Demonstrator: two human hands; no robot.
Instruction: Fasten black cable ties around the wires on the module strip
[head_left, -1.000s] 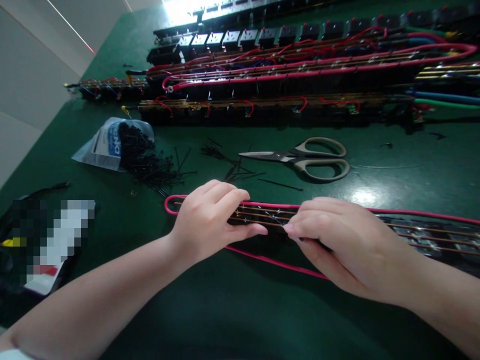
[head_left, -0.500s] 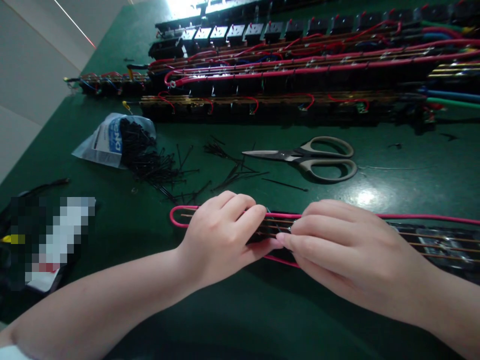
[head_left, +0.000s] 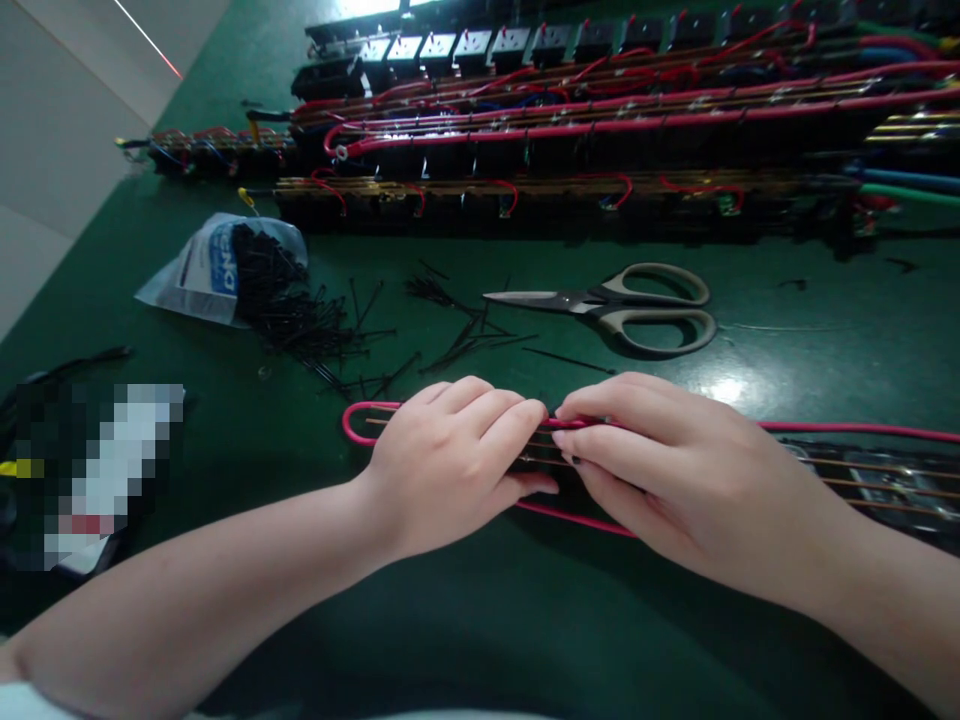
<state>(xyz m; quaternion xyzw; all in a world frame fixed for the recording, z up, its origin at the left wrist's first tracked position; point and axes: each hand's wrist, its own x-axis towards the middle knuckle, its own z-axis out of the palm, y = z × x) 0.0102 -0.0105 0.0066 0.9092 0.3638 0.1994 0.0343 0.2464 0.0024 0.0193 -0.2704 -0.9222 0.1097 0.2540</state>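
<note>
A long black socket strip point(head_left: 885, 478) with copper bars and a looped red wire point(head_left: 360, 415) lies across the green table in front of me. My left hand point(head_left: 450, 465) curls over the strip's left end, fingers closed round it and thumb underneath. My right hand point(head_left: 667, 475) presses against it from the right, its fingertips pinched together on the red wire and bars where the two hands meet. What the fingertips pinch there is hidden.
Grey-handled scissors point(head_left: 615, 305) lie just beyond my hands. An open plastic bag point(head_left: 206, 270) spills black cable ties point(head_left: 315, 325) at the left. Several wired socket strips point(head_left: 570, 150) are stacked along the far side. A blurred-out object point(head_left: 90, 470) sits at the left edge.
My hands have drawn together until the fingertips touch over the strip. My left fingers have curled further round it, and the strip shifted slightly.
</note>
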